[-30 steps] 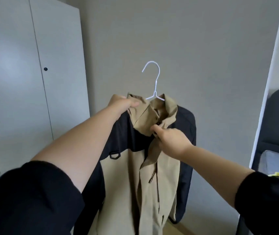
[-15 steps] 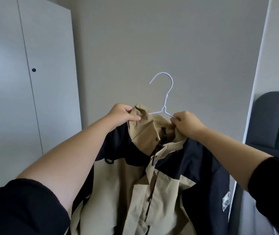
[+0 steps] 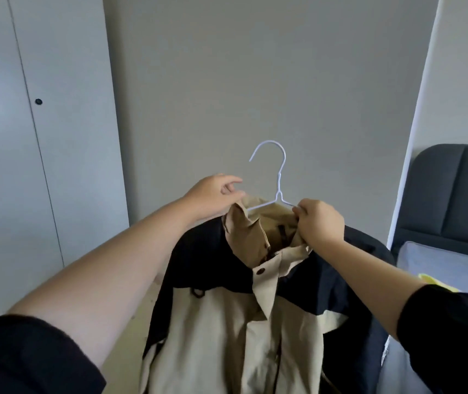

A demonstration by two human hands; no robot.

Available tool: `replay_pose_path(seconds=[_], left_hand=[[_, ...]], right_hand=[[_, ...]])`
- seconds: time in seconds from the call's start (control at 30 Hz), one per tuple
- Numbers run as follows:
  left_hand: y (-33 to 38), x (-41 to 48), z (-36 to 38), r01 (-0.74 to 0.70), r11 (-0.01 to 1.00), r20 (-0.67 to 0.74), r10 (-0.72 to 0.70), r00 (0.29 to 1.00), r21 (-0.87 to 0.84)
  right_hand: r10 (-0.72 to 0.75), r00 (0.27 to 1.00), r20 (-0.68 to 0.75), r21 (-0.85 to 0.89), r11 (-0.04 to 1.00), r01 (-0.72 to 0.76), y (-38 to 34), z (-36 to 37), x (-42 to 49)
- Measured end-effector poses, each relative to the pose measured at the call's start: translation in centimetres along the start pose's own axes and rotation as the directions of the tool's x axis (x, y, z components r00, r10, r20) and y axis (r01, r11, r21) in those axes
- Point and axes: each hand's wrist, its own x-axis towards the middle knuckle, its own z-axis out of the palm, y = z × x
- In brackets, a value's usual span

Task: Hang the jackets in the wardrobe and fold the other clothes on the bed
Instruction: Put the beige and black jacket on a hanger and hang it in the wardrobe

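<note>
Right grip [image 3: 319,220] has moved from placket to pinch white wire hanger [image 3: 279,177] at collar [image 3: 245,228]; left grip [image 3: 212,194] uncurling beside collar, hold unclear; tan-and-black jacket [image 3: 221,322] seated on hanger, mid-air, wardrobe [image 3: 65,137] closed, so nearly hang-ready.

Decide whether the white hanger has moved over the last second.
Yes. The hanger has dropped and shifted right: its hook, earlier level with the wardrobe knob, now sits well below it.
</note>
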Motion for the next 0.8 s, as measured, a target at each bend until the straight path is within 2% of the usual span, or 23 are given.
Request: replay_pose_path(seconds=[0.03, 0.13, 0.2, 0.27, 0.33, 0.43, 0.5, 0.7, 0.8], left_hand=[[0.3, 0.0, -0.1, -0.021, 1.000, 0.036, 0.021, 0.999, 0.005], [0.9, -0.4, 1.0, -0.041, 0.981, 0.263, -0.011, 0.965, 0.191], [1.0, -0.4, 2.2, -0.024, 0.972, 0.304, -0.050, 0.952, 0.233], [1.2, -0.3, 2.7, -0.008, 0.978, 0.267, -0.049, 0.962, 0.208], [1.2, -0.1, 2.9, 0.004, 0.985, 0.159, -0.032, 0.987, 0.173], [0.9, -0.2, 3.0, 0.052, 0.998, -0.003, -0.052, 0.999, 0.045], [0.5, -0.3, 2.9, 0.095, 0.995, -0.030, -0.095, 0.995, -0.028], [-4.3, 0.1, 3.5, 0.057, 0.968, -0.057, -0.044, 0.997, 0.245], [-8.7, 0.4, 4.5, 0.109, 0.966, -0.121, -0.082, 0.989, 0.235]], right_hand=[[-0.007, 1.000, -0.003, -0.001, 1.000, 0.007, 0.0, 0.4, -0.4], [-0.061, 0.998, 0.002, 0.021, 0.998, 0.061, -0.7, 0.7, -0.7], [-0.118, 0.993, -0.019, 0.044, 0.992, 0.119, -1.4, 0.6, -0.8], [-0.170, 0.985, -0.034, 0.078, 0.982, 0.172, -1.8, 0.2, -0.7], [-0.184, 0.983, -0.010, 0.148, 0.972, 0.184, -1.9, -0.6, -0.1], [-0.170, 0.985, 0.024, 0.198, 0.967, 0.162, -1.6, -0.6, 0.4], [-0.131, 0.991, 0.009, 0.197, 0.972, 0.126, -1.7, 0.4, 0.2], [-0.124, 0.992, -0.018, 0.179, 0.976, 0.125, -3.1, 6.4, 0.1], [-0.136, 0.991, -0.016, 0.184, 0.973, 0.137, -4.5, 10.9, 0.8]])
